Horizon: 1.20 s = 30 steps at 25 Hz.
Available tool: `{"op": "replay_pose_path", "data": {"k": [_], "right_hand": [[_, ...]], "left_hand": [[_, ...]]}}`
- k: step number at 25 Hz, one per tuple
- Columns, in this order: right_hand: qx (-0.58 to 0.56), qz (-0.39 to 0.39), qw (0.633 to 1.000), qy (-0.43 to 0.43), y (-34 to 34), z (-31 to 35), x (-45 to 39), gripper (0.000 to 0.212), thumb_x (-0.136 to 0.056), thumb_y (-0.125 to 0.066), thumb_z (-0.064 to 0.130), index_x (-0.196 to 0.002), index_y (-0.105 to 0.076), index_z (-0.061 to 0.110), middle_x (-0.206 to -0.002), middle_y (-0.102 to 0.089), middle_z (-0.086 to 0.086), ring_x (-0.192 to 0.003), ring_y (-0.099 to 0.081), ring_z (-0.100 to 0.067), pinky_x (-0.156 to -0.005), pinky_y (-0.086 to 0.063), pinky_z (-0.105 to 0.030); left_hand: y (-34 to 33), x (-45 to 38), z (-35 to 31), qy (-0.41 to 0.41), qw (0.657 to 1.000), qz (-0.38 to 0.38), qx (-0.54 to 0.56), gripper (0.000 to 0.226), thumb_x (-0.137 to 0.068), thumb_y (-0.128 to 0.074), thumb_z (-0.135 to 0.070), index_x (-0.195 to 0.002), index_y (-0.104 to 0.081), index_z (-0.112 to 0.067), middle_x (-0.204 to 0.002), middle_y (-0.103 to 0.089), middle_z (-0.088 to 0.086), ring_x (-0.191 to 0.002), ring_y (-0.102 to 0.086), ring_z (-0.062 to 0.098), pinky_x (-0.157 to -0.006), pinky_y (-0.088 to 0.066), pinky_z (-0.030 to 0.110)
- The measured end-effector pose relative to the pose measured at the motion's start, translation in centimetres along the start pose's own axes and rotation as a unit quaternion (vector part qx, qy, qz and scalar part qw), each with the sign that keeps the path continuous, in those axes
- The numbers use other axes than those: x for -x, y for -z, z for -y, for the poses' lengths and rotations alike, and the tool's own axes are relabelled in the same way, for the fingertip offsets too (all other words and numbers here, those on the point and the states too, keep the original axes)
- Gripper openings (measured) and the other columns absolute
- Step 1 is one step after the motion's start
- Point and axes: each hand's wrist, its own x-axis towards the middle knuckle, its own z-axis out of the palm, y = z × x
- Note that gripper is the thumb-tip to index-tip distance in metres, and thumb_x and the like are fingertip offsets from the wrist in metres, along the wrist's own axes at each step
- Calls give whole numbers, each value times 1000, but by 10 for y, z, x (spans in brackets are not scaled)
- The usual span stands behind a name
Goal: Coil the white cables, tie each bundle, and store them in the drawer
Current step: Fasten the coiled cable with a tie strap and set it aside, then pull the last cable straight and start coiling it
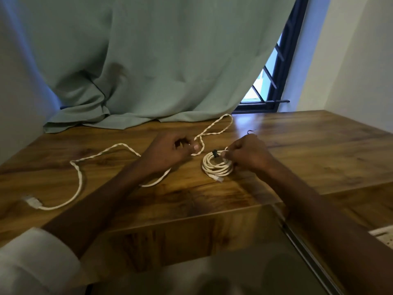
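- Wood-grain table (308, 150) fills the middle of the frame, its near edge dropping off toward the bottom.
- At centre right lies the coiled white cable (217, 167), flat on the table, several loops wound together with a dark tie (214, 153) wrapped across its upper side and a plug end poking out at its lower edge.
- Right hand (246, 155), just right of the coil, has its fingers curled and its fingertips pinching the coil's upper right rim; a thin dark strand (251, 131) sticks up just above this hand.
- Left hand (170, 149), at frame centre, has its fingers curled in; it touches the loose white cable (102, 153), though whether it truly grips the strand I cannot tell.
- That loose cable is braided and uncoiled: one loop runs up toward the top centre near the curtain, the rest wanders across the left of the table to a flat plug (32, 202) at the lower left.
- Green curtain (148, 60) hangs behind, its hem bunched on the table's far edge.
- Dark window frame (278, 77) shows at the upper right.
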Motion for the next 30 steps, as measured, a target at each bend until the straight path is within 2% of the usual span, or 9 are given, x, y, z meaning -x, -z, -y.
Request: {"op": "replay_pose_path", "data": {"k": [2, 5, 10, 12, 15, 17, 21, 26, 30], "right_hand": [[115, -20, 992, 41, -5, -4, 5, 29, -86, -80, 45, -93, -81, 17, -81, -72, -1, -86, -72, -23, -70, -48, -30], [202, -95, 968, 113, -11, 7, 12, 34, -96, -66, 46, -93, -79, 16, -94, -75, -7, -92, -69, -28, -73, -50, -33], [197, 2, 957, 211, -41, 12, 35, 43, -103, -54, 49, -87, -73, 14, -90, -69, -5, -83, -64, -20, -73, -47, -35], [217, -81, 943, 237, -46, 8, 36, 41, -102, -55, 49, -95, -75, 14, -101, -68, -7, -94, -63, -25, -80, -52, -40], [114, -172, 942, 265, -43, 27, 28, 24, -101, -60, 34, -100, -77, 17, -100, -72, -3, -94, -64, -21, -78, -48, -34], [55, -130, 950, 280, -55, 46, 18, 16, -99, -62, 20, -104, -77, 18, -103, -74, 1, -95, -64, -15, -77, -43, -29], [76, 77, 931, 348, -83, 87, -5, 38, -88, -67, -3, -113, -78, 23, -116, -74, 1, -107, -65, -16, -89, -50, -29], [20, 212, 913, 349, -104, 136, -28, 42, -89, -57, -10, -114, -79, 16, -113, -77, 3, -104, -69, -6, -92, -55, -24], [134, 243, 879, 389, -120, 148, -74, 48, -83, -61, -10, -114, -80, 21, -119, -75, 4, -106, -64, -7, -90, -51, -15]], "left_hand": [[3, 8, 0, 26, 1000, 3, 18, 20, -96, -66, -51, -101, -76, -34, -93, -74, -14, -87, -65, 7, -75, -54, 40], [6, 13, 0, 45, 998, -28, 42, 18, -101, -64, -42, -96, -76, -31, -88, -73, -12, -84, -65, 4, -73, -50, 32], [10, 11, 13, 70, 996, -52, 19, 22, -103, -59, -45, -100, -74, -29, -88, -73, -9, -81, -67, 5, -69, -48, 29], [19, 8, 21, 73, 994, -72, -25, 20, -105, -58, -38, -102, -74, -26, -90, -73, -6, -82, -66, 9, -68, -45, 29], [42, 10, 36, 84, 984, -75, -140, 16, -102, -63, -28, -108, -74, -17, -98, -74, 2, -91, -66, 19, -78, -51, 36], [62, 21, 47, 118, 975, -46, -181, 18, -98, -67, -35, -107, -74, -21, -103, -72, 0, -97, -65, 20, -83, -52, 39], [87, 50, 75, 164, 937, 30, -306, 19, -88, -72, -52, -99, -71, -36, -100, -64, -11, -97, -60, 15, -82, -51, 39], [103, 42, 108, 259, 902, -80, -336, 6, -90, -73, -28, -86, -76, -30, -92, -71, -6, -91, -65, 19, -71, -46, 33], [118, 37, 134, 310, 868, -89, -379, 5, -90, -73, -29, -92, -78, -29, -99, -72, 0, -95, -68, 25, -74, -48, 34]]}}
